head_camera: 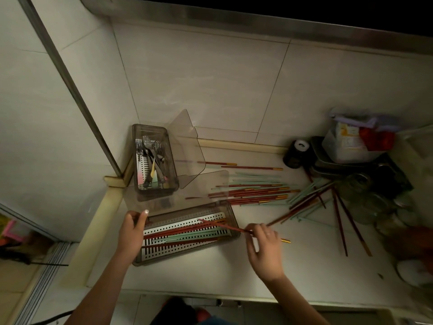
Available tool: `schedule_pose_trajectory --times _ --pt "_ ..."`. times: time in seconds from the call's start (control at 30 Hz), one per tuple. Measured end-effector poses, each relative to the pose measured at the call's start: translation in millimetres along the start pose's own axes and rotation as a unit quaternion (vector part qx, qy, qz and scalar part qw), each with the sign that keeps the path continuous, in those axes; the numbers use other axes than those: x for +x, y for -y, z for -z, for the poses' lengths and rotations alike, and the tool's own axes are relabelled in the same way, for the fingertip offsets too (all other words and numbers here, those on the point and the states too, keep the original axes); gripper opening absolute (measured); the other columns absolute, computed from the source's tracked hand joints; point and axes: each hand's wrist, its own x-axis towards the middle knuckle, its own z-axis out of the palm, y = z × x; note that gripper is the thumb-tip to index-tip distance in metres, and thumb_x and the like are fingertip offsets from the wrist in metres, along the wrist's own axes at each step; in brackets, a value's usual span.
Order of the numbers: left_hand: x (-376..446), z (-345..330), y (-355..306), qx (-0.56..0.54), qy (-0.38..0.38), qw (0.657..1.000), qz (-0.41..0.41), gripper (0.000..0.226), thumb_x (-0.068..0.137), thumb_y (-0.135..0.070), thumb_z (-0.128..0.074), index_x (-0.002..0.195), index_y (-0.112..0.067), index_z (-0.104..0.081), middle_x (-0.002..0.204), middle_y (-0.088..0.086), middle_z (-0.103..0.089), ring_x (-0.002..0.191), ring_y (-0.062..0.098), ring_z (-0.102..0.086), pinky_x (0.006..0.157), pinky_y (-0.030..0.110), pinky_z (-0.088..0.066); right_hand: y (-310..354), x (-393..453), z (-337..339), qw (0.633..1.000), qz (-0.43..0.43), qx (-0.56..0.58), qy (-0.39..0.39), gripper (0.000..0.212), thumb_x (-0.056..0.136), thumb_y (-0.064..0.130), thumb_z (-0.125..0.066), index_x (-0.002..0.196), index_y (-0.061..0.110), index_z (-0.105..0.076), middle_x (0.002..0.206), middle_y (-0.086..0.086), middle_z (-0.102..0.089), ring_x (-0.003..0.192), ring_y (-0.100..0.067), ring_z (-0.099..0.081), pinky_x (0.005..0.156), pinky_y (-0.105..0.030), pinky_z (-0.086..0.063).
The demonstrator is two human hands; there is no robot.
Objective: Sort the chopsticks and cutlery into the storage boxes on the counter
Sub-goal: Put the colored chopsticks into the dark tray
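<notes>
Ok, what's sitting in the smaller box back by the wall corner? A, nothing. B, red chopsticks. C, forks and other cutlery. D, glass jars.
C: the smaller box holds metal forks and other cutlery, while chopsticks lie in the nearer long box.

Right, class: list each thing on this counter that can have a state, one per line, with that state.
Chopstick box: lid open, partly filled.
Cutlery box: lid open, forks inside.
Red chopstick: pinched, tip over the chopstick box.
Loose chopsticks: unsorted on the counter.
Left hand: gripping the chopstick box's end.
Right hand: pinching the red chopstick.
</notes>
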Motion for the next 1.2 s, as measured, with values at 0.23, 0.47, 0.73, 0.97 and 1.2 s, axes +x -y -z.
schedule_pose_trajectory --times 0.23,0.47,0.73,0.97,1.2 --pt "-0.3 0.5 -1.0 -0.009 -0.004 1.0 -0.002 0.03 0.097 -0.031 -0.046 0.092 -0.002 -0.049 0.075 0.006 -0.054 0.069 0.018 -0.053 0.057 0.028 -0.034 66.6 43.6 -34.8 0.972 0.115 0.082 0.187 0.023 0.086 0.013 -0.054 0.101 0.022 -0.069 0.092 -0.005 -0.067 0.091 -0.022 -0.058 0.083 -0.028 -0.043" --pt "0.6 0.8 2.5 -0.019 0.004 1.0 0.004 0.029 0.097 -0.033 -0.047 0.095 -0.004 -0.05 0.083 0.009 -0.058 0.078 0.022 -0.055 0.069 0.032 -0.038 88.1 66.8 -63.9 0.931 -0.048 0.077 0.353 0.018 0.086 0.008 -0.063 0.1 0.013 -0.074 0.11 -0.008 -0.068 0.102 -0.024 -0.061 0.094 -0.025 -0.045" --pt "1.7 1.2 3.3 -0.032 0.006 0.999 0.008 0.031 0.097 -0.033 -0.048 0.095 -0.002 -0.05 0.084 0.011 -0.058 0.082 0.025 -0.055 0.075 0.034 -0.039 81.1 69.8 -54.8 0.945 -0.025 0.129 0.3 0.02 0.085 0.008 -0.062 0.103 0.014 -0.069 0.1 0.0 -0.064 0.091 -0.016 -0.059 0.077 -0.016 -0.042" --pt "2.4 1.3 3.7 -0.033 0.007 0.999 0.009 0.03 0.096 -0.031 -0.049 0.094 -0.001 -0.05 0.079 0.006 -0.056 0.081 0.025 -0.054 0.073 0.032 -0.038 22.0 94.8 -6.5 0.984 -0.045 0.068 0.158 0.012 0.089 0.017 -0.057 0.086 0.022 -0.046 0.083 0.004 -0.053 0.075 -0.013 -0.05 0.065 -0.03 -0.044" --pt "6.5 7.2 1.3 -0.015 0.048 0.998 0.036 0.029 0.097 -0.032 -0.047 0.095 -0.003 -0.047 0.083 0.008 -0.055 0.084 0.024 -0.054 0.077 0.032 -0.036 -38.0 110.8 -9.3 0.916 -0.131 -0.153 0.348 0.064 0.097 0.018 -0.044 0.151 0.023 -0.01 0.158 0.001 -0.016 0.143 -0.022 -0.02 0.113 -0.043 -0.024"
